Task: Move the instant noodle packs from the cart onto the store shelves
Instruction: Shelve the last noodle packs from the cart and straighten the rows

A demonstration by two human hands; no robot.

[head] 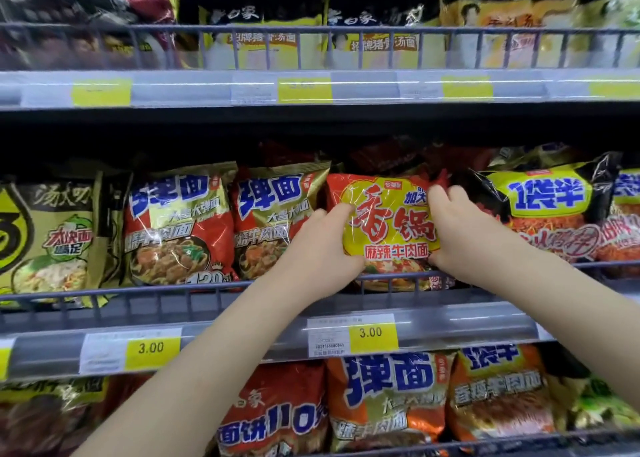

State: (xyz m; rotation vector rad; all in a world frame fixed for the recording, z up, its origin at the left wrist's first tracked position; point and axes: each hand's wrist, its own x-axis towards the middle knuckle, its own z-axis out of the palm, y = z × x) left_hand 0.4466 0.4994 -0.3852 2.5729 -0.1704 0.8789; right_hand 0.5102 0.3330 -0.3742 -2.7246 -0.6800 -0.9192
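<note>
The noodle pack (pixel 388 224), red at the edges with a yellow panel on its front, stands upright on the middle shelf (pixel 242 339), its lower edge tucked behind the wire rail (pixel 138 292) that runs along the shelf front. It sits between a gold and red pack (pixel 277 221) on its left and a pack with a yellow and black top (pixel 543 207) on its right, touching or nearly touching both. The left hand (pixel 323 245) holds the pack's left edge, thumb lying over the front film and the other fingers hidden behind it; the right hand (pixel 460 231) holds the right edge the same way, fingers curled round it. So each grip is closed on a side of the pack, not spread. By the look of it the pack is light, a thin crinkly film bag puffed with air around a brittle noodle block. The film is glossy and likely a little slippery, and it dents under the fingers, so a firm squeeze would probably crush the block or burst a seam. The side edges, where the hands are now, seem the best place to hold it: they let the pack be steered upright and slid back without pressing on its face. The risk I would watch is the bottom seam catching on the rail, or the neighbours tipping as it settles. The cart is not in view.
</note>
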